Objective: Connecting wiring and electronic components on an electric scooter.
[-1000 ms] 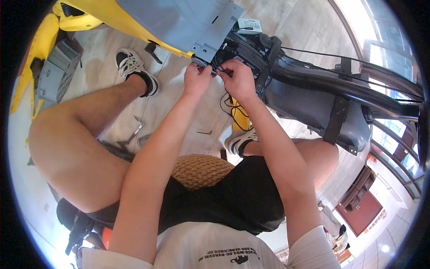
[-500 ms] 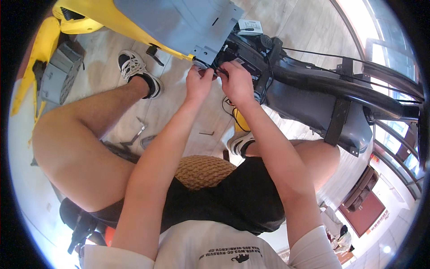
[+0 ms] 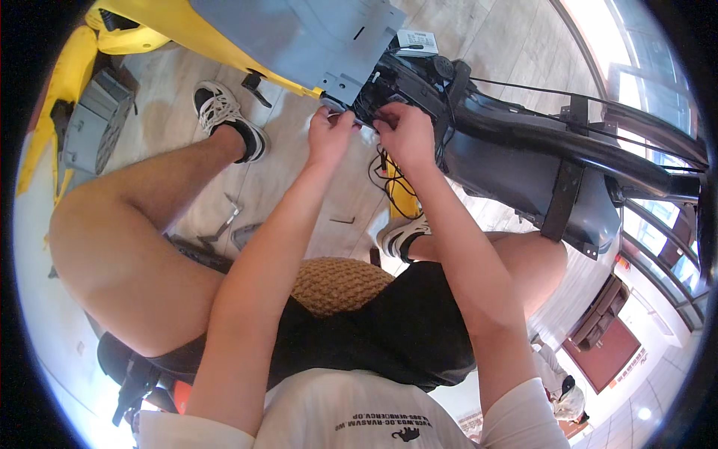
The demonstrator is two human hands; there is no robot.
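My left hand (image 3: 329, 139) is closed in a pinch at the lower corner of a grey panel (image 3: 307, 37) with a yellow edge strip (image 3: 217, 52). What its fingers grip is too small to make out. Just to the right, my right hand (image 3: 409, 139) is also pinched, its fingertips among dark wires (image 3: 368, 97) by the black frame. Whatever it holds is hidden behind the fingers. Below it, loose black cables (image 3: 389, 198) hang in loops over a yellow part (image 3: 404, 196) on the floor.
A black tubular frame (image 3: 523, 131) with a grey shell (image 3: 501, 166) runs off to the right. A white box (image 3: 417, 43) lies behind it. On the floor are a hex key (image 3: 342, 221), a metal tool (image 3: 228, 217) and yellow-and-grey panels (image 3: 93, 131). A person (image 3: 568, 400) is at lower right.
My right hand has shifted slightly right, away from my left hand, and its fingers are more bent. More of the loose cables and the yellow part below now shows.
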